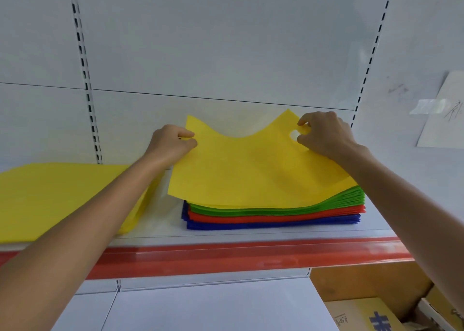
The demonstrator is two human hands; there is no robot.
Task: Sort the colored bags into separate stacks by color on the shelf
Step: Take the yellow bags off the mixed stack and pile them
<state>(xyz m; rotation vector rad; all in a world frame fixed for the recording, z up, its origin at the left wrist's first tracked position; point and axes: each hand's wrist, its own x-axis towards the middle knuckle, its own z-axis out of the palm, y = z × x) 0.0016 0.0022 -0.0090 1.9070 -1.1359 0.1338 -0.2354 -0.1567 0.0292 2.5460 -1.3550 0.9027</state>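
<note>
A yellow bag (pixel 251 170) is lifted at its far edge above a mixed stack (pixel 276 212) on the shelf, whose layers show yellow, green, red and blue from top to bottom. My left hand (pixel 172 142) pinches the bag's far left corner. My right hand (pixel 324 135) pinches its far right corner at the handle hole. A separate stack of yellow bags (pixel 57 195) lies flat on the shelf to the left, partly under my left forearm.
The shelf (pixel 251 234) has a red front strip (pixel 226 258) and a white back panel with slotted uprights (pixel 85 79). A taped paper sheet (pixel 444 112) hangs at the right. Cardboard boxes (pixel 376 313) sit below at the lower right.
</note>
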